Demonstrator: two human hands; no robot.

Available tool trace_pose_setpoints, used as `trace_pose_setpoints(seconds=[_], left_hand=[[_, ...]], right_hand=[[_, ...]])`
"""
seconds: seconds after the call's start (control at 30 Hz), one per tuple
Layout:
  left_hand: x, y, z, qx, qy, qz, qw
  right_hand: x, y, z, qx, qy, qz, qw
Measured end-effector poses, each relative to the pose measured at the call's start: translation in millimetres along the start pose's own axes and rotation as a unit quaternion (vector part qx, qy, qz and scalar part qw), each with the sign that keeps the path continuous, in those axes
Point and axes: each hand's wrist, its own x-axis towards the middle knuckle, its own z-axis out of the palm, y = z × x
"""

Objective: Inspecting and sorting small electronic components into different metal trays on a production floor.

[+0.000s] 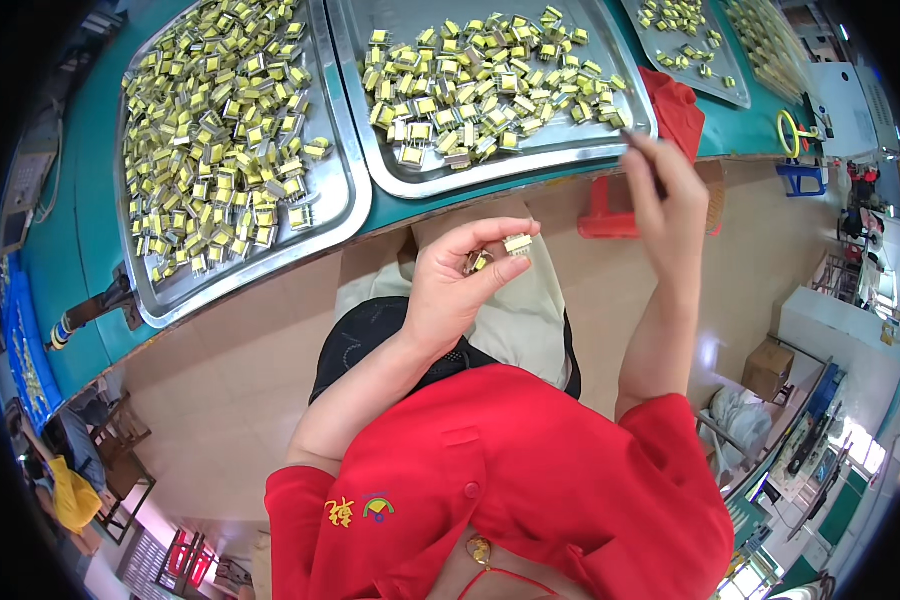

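My left hand (pixel 458 282) is raised in front of me and holds small yellow-taped components (pixel 517 243) between fingers and thumb, one at the fingertips and another (pixel 479 262) in the palm. My right hand (pixel 670 205) is lifted to the right of it, near the table edge, pinching a thin dark tool (pixel 642 155) that points up toward the middle tray (pixel 390 170). That metal tray carries several of the same yellow components (pixel 480 85).
A second metal tray (pixel 345 205) full of yellow components lies at the left on the green table (pixel 70 260). A third tray (pixel 705 88) sits at the far right. Red cloth (pixel 678 108) hangs at the table edge, above a red stool (pixel 605 210). Boxes and machines stand at the right.
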Motion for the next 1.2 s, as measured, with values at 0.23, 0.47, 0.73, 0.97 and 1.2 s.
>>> trace_pose_setpoints(seconds=[0.23, 0.47, 0.73, 0.97, 1.2], left_hand=[[6, -5, 1, 0.083, 0.001, 0.055, 0.995], [-2, -9, -5, 0.088, 0.02, 0.018, 0.996], [0, -12, -2, 0.044, 0.005, 0.004, 0.999], [2, 1, -3, -0.075, -0.018, -0.108, 0.991], [4, -7, 1, 0.071, -0.035, 0.061, 0.995]], right_hand=[[-43, -30, 9, 0.037, -0.036, 0.081, 0.995], [8, 12, 5, -0.01, 0.082, 0.089, 0.993], [38, 24, 4, -0.075, -0.056, 0.097, 0.991], [-10, -10, -3, 0.417, -0.124, 0.214, 0.875], [-47, -28, 18, 0.534, -0.204, 0.223, 0.79]])
